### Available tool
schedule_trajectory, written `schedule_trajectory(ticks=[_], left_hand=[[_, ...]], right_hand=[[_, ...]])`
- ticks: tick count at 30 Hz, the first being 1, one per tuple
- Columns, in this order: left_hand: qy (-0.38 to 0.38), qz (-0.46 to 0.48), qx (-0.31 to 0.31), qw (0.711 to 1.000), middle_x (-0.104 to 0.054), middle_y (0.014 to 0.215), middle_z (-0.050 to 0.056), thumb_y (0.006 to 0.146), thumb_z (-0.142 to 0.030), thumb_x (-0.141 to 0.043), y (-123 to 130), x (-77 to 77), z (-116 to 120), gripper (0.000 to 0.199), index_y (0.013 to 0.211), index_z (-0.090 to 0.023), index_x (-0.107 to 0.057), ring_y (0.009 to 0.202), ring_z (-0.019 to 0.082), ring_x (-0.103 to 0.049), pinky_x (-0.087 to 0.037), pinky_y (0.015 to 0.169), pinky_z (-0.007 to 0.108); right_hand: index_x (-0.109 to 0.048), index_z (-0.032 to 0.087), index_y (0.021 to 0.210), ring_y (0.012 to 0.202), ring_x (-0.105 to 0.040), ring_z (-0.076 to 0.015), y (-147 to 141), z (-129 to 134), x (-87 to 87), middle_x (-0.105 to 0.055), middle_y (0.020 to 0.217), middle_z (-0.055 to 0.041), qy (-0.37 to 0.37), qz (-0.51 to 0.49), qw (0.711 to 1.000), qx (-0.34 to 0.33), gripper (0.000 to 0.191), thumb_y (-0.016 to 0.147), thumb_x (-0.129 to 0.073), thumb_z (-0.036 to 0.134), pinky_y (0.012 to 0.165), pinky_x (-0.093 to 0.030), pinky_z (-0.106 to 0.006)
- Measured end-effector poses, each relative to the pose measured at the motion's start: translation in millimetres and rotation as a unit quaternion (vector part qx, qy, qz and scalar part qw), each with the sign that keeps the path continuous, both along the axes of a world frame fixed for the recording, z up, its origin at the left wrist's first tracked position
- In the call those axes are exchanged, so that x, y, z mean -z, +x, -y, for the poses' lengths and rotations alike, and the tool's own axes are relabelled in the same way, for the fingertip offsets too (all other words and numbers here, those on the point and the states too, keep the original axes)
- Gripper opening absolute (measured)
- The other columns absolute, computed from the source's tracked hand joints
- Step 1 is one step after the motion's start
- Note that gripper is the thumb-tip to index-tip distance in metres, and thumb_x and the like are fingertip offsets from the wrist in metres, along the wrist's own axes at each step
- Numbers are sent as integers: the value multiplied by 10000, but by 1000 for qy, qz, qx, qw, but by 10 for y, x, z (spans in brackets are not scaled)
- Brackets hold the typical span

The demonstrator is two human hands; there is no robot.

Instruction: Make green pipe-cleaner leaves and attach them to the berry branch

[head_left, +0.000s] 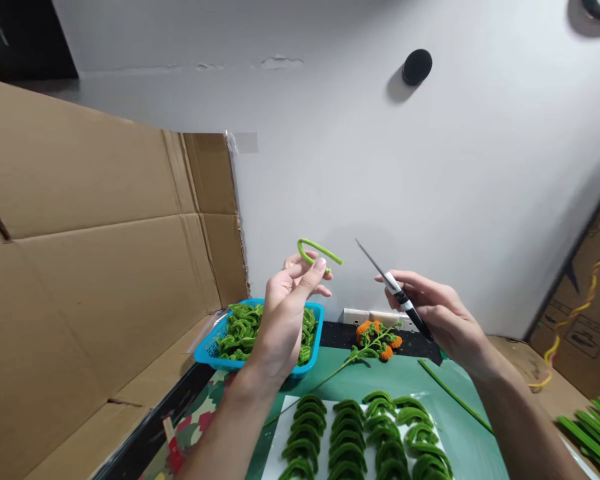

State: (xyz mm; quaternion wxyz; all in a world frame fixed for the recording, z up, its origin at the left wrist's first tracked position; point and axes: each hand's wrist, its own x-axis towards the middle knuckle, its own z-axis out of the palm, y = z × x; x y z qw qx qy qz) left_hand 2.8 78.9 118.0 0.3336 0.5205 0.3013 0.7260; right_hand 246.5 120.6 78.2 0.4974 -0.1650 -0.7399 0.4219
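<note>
My left hand [293, 300] is raised above the table, pinching a bent light green pipe cleaner [320, 248] between thumb and fingers. One end of the stem curves round into a hook shape. Opposite it, my right hand [437, 313] grips a slim tool [393, 283] with a thin metal tip, a white collar and a black handle; its exact kind is unclear. The tip points up and left, apart from the stem. Below, a white sheet [277, 437] carries rows of curled dark green fuzzy pieces [347, 437].
A blue basket [205, 357] of curled green pieces stands behind my left wrist. An orange and green fuzzy flower sprig [377, 340] lies at the back. One loose green stem [455, 393] rests on the green mat; several more stems [593, 430] lie right. Cardboard [90, 287] walls the left side.
</note>
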Motion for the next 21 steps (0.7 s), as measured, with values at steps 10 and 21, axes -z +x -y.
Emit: schedule_trajectory(ticks=[10,21], left_hand=[[102,10,-1,995,-773,1120,108,838,-273,-830,-15,-49,131,83,764,-245,-853,1161,275,-676,-589,780,316],[70,52,20,996,-773,1025,62,749,-227,-767,11,-80,278,92,692,-274,-823,1042,265,-718,-590,865,388]], right_hand=[[-733,251,1377,875,-693,-197,-112,57,-20,-746,1011,-66,23,53,998,-19,504,892,-846,324,762,-600,-321],[-817,253,1262,861,-708,-208,-165,34,44,-794,984,-52,60,86,994,-4,498,778,-934,265,767,-608,-333]])
